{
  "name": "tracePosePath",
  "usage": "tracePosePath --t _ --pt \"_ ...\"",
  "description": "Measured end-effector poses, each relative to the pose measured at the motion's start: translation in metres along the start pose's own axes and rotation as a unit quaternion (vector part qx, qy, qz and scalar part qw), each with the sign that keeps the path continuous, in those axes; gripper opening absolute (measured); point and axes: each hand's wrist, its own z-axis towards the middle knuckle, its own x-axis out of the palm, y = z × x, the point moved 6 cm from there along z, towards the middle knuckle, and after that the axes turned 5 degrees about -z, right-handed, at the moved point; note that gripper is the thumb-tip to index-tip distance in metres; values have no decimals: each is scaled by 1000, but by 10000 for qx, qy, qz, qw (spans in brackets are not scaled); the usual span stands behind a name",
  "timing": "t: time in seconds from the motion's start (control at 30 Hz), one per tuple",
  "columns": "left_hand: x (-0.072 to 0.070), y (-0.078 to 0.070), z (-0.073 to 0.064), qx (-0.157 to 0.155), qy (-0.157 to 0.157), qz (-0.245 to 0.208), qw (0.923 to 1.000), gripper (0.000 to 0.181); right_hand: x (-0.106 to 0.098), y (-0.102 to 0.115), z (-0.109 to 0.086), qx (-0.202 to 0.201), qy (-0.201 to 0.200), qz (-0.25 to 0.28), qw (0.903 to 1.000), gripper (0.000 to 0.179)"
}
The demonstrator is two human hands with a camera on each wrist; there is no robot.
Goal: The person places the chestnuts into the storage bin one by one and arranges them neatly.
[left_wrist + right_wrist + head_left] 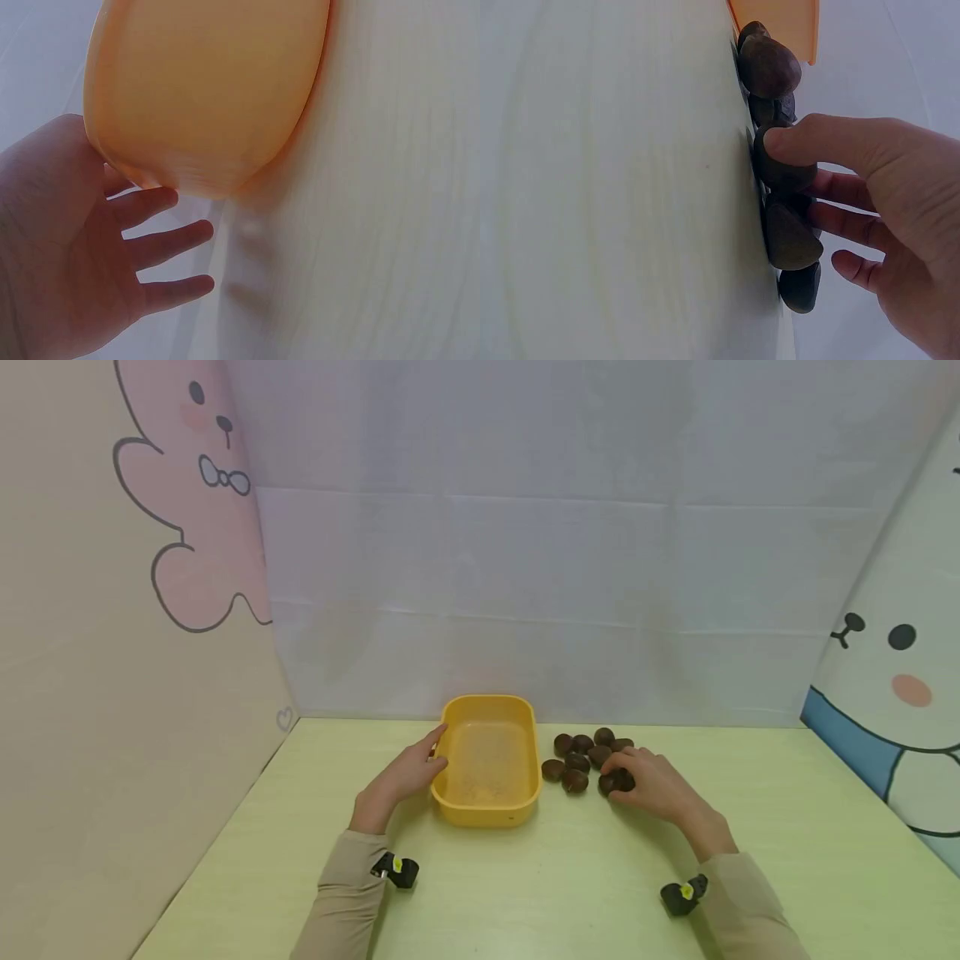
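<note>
A yellow rectangular plastic basin (486, 817) stands on the table. My left hand (405, 772) is at its left side, thumb over the rim and fingers against the outer wall; the other fingers (171, 244) spread out straight below. To the right of the basin lie several dark brown chestnuts (575, 782) in a loose cluster. My right hand (655, 783) is at the near right of this group. Its thumb presses on one chestnut (780, 171) from the near side, with fingers curled behind it. More chestnuts (793, 238) sit close around these fingers.
The pale yellow-green table (480, 893) meets a white cloth backdrop (555, 568) just behind the basin and chestnuts. Side panels with cartoon animals stand left (202, 577) and right (900, 735). Black wrist cameras (397, 870) are strapped over both beige sleeves.
</note>
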Motion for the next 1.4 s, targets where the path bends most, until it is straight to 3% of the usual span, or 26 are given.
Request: tracePosePath --t 0.27,0.77,1.1,1.4 --pt "3 0 -1 59 23 -53 10000 66 -3 4 0 -58 -16 38 10000 28" --pt "7 -10 6 135 41 354 9993 68 -12 5 2 69 -323 408 9986 30" --pt "-2 -8 1 47 -159 618 9980 68 -35 40 34 -513 -648 366 9959 29" --pt "2 -3 1 51 -177 469 9987 68 -38 75 65 -1047 -677 224 9919 29"
